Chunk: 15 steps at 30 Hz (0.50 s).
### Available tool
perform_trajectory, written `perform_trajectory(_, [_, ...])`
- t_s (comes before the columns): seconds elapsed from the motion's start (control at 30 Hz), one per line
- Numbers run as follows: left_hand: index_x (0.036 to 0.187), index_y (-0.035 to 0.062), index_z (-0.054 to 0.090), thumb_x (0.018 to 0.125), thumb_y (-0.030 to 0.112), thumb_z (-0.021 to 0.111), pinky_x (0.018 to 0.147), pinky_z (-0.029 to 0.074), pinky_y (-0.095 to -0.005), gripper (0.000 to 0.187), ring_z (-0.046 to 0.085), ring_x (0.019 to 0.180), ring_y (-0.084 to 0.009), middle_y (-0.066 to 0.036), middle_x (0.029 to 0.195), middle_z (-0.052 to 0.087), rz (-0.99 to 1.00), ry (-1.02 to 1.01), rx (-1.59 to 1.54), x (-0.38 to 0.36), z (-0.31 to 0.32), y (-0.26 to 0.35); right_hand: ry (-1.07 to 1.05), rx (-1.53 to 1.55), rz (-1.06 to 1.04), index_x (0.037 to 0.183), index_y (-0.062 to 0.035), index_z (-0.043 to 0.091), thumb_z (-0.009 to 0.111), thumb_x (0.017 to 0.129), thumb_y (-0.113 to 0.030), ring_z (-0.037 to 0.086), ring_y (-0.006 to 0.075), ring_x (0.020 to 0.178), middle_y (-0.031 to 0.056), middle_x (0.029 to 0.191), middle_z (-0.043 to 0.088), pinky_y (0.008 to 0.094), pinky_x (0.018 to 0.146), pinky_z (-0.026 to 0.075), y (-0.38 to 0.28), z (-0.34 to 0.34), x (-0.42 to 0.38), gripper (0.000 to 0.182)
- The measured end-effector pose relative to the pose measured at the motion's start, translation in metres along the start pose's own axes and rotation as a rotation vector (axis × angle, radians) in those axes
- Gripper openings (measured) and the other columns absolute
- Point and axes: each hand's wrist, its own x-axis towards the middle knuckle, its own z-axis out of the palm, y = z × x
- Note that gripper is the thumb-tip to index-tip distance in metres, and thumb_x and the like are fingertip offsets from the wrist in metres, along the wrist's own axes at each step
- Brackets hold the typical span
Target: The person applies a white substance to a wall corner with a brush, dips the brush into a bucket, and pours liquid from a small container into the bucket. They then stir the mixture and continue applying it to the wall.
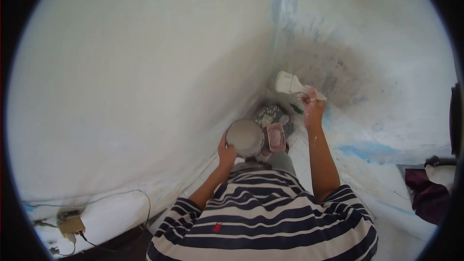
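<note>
My right hand (311, 105) is closed round the handle of a wide, paint-coated paintbrush (288, 82). The white bristle end points left, close by the corner where two walls meet. White smears show on the fingers and wrist. Low in front of my body, my left hand (226, 152) grips the rim of a round bowl (245, 137) with pale, whitish liquid in it. The right wall (338, 67) behind the brush is patchy, with grey and dark marks. Smoother off-white covers the left wall (135, 67).
Below me, beside the bowl, is a pinkish rectangular tray (276, 137) near a dark, paint-spattered surface (270, 115). A socket box (71, 225) with cables hangs at lower left. Dark red cloth (427, 194) lies at the right. Blue patches (369, 152) mark the lower right wall.
</note>
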Motion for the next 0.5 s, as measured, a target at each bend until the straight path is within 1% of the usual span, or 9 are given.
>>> perform_trajectory(0.07, [0.149,-0.0036,0.046,0.084,-0.009,0.040,0.117,0.033,-0.0354,0.066,0.048,0.139,-0.0288,-0.020,0.146,0.054,0.055,-0.014,0.032,0.005,-0.002,-0.001,-0.014,0.222,0.098,0.114,0.0018,0.064,0.061,0.104,-0.026,0.066,0.0185,0.074,0.0092,0.084,0.070,0.0334,0.073,0.053,-0.007,-0.007,-0.031,0.030])
perform_trajectory(0.1, [0.149,-0.0029,0.046,0.084,-0.009,0.041,0.117,0.034,-0.0353,0.065,0.048,0.139,-0.0286,-0.020,0.146,0.054,0.071,-0.011,0.022,0.009,0.003,0.002,-0.026,0.279,0.127,0.111,0.0017,0.065,0.060,0.104,-0.027,0.065,0.0194,0.073,0.0092,0.083,0.069,0.0347,0.073,0.053,-0.016,-0.007,-0.045,0.030])
perform_trajectory(0.13, [0.148,-0.0023,0.047,0.084,-0.008,0.041,0.117,0.034,-0.0353,0.065,0.049,0.138,-0.0284,-0.020,0.146,0.055,0.083,-0.005,0.013,0.010,0.007,0.007,-0.029,0.264,0.157,0.111,0.0017,0.065,0.060,0.104,-0.027,0.065,0.0194,0.073,0.0092,0.083,0.069,0.0347,0.073,0.053,-0.019,-0.010,-0.055,0.030])
perform_trajectory(0.2, [0.148,-0.0003,0.049,0.083,-0.008,0.042,0.116,0.034,-0.0348,0.066,0.049,0.138,-0.0286,-0.020,0.146,0.055,0.157,-0.003,0.052,0.014,0.015,0.022,-0.122,0.266,0.130,0.111,0.0020,0.065,0.061,0.103,-0.025,0.066,0.0200,0.074,0.0103,0.088,0.069,0.0355,0.073,0.053,-0.018,-0.013,-0.065,0.029])
perform_trajectory(0.23, [0.148,-0.0003,0.049,0.083,-0.008,0.042,0.116,0.034,-0.0348,0.066,0.049,0.138,-0.0286,-0.020,0.146,0.055,0.138,0.016,0.052,0.014,0.018,0.029,-0.129,0.258,0.154,0.111,0.0020,0.065,0.061,0.103,-0.025,0.066,0.0200,0.074,0.0103,0.088,0.069,0.0355,0.073,0.053,-0.019,-0.013,-0.070,0.029])
perform_trajectory(0.33, [0.148,0.0021,0.050,0.082,-0.008,0.043,0.116,0.034,-0.0340,0.067,0.049,0.139,-0.0283,-0.019,0.145,0.056,0.146,0.017,0.040,-0.005,0.033,0.045,-0.183,0.111,0.159,0.112,0.0028,0.066,0.062,0.103,-0.022,0.066,0.0200,0.075,0.0114,0.092,0.070,0.0358,0.074,0.053,-0.037,-0.021,-0.088,0.027])
perform_trajectory(0.4, [0.149,0.0039,0.050,0.082,-0.009,0.042,0.115,0.035,-0.0330,0.069,0.050,0.138,-0.0281,-0.019,0.146,0.056,0.193,0.008,0.026,-0.010,0.047,0.057,-0.320,-0.128,0.073,0.111,0.0050,0.067,0.064,0.101,-0.017,0.067,0.0194,0.077,0.0124,0.095,0.071,0.0342,0.075,0.053,-0.047,-0.020,-0.091,0.025])
perform_trajectory(0.43, [0.149,0.0039,0.050,0.082,-0.009,0.042,0.115,0.035,-0.0330,0.069,0.050,0.138,-0.0281,-0.019,0.146,0.056,0.193,0.021,0.021,-0.013,0.054,0.063,-0.334,-0.128,0.076,0.111,0.0050,0.067,0.064,0.101,-0.017,0.067,0.0194,0.077,0.0124,0.095,0.071,0.0342,0.075,0.053,-0.047,-0.020,-0.089,0.025])
perform_trajectory(0.5, [0.148,0.0038,0.050,0.081,-0.011,0.042,0.113,0.037,-0.0323,0.069,0.052,0.137,-0.0274,-0.019,0.146,0.055,0.269,0.001,-0.013,-0.019,0.067,0.076,-0.501,-0.404,-0.065,0.109,0.0061,0.070,0.065,0.100,-0.015,0.067,0.0184,0.079,0.0120,0.096,0.072,0.0326,0.076,0.053,-0.049,-0.021,-0.087,0.024])
